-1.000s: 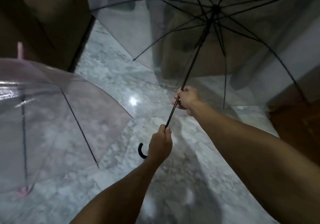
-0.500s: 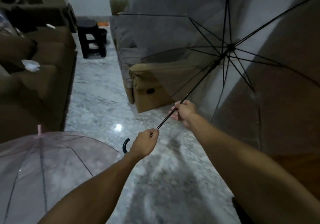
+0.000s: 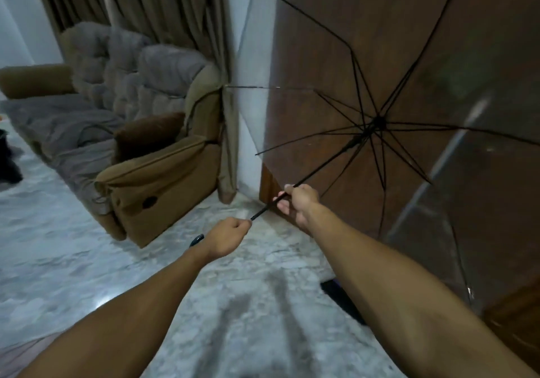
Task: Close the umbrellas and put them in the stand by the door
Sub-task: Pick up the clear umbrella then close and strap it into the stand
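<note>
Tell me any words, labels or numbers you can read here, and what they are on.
None: no writing shows anywhere.
Umbrella: clear canopy, black shaft, no print or brand.
Armchair: a dark round spot on its side, no letters to make out.
Door and curtain: plain.

A home living room: padded brown recliner (image 3: 157, 173), long curtains (image 3: 163, 6), marble floor (image 3: 58, 261), wooden door (image 3: 336, 56).

A single head-worn wide-angle view looks forward and down, close over both forearms, toward the marble floor (image 3: 87, 261).
</note>
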